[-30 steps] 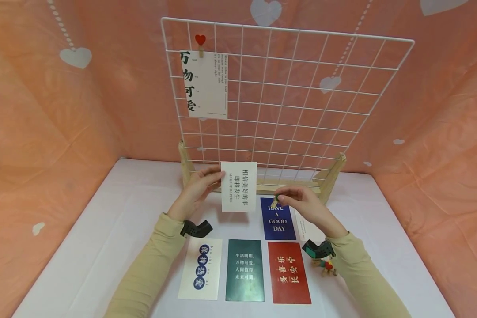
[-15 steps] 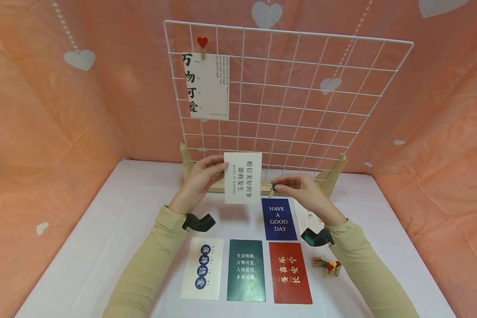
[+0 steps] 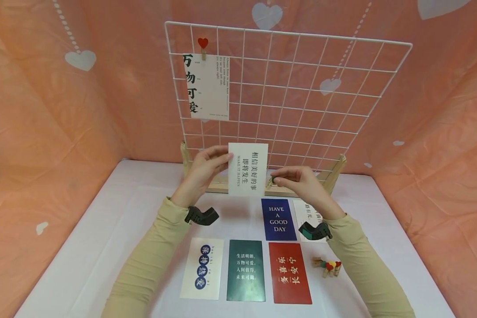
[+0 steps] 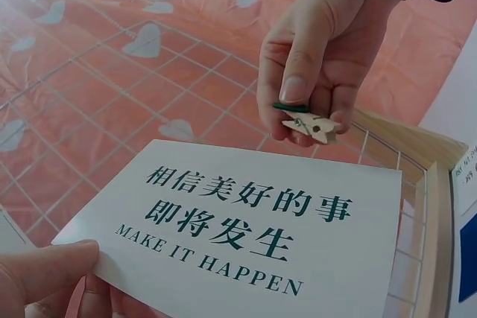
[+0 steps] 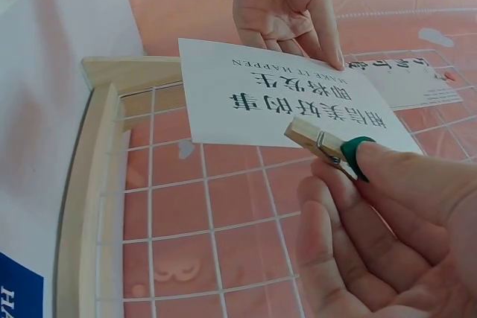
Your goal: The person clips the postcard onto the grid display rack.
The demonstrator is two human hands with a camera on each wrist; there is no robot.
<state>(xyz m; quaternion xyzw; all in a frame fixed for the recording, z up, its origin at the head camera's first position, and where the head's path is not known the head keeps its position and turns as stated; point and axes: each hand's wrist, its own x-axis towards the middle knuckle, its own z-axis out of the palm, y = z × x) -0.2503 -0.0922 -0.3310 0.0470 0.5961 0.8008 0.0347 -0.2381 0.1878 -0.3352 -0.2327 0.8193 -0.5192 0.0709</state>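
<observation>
A white card (image 3: 247, 169) printed "MAKE IT HAPPEN" hangs sideways in front of the lower grid. My left hand (image 3: 207, 170) pinches its left edge, thumb on the printed face. Just right of the card, my right hand (image 3: 302, 185) pinches a small wooden clothespin (image 5: 324, 141) with a green piece on its end, between thumb and fingers. The clothespin's tip points toward the card. Behind both hands leans the white wire grid (image 3: 298, 95), where another white card (image 3: 208, 88) hangs at upper left under a red heart clothespin (image 3: 203, 46).
Wooden feet (image 3: 334, 172) hold the grid. On the white table lie a blue card (image 3: 278, 219), a green card (image 3: 245, 270), a red card (image 3: 290, 273), a white card with blue circles (image 3: 202, 268) and another white card (image 3: 308, 216). Several clothespins (image 3: 327, 266) lie in a pile at right.
My left hand has raised the white card and shifted it slightly right, toward the grid. My right hand has moved up and a little left with the clothespin, beside the card's right edge.
</observation>
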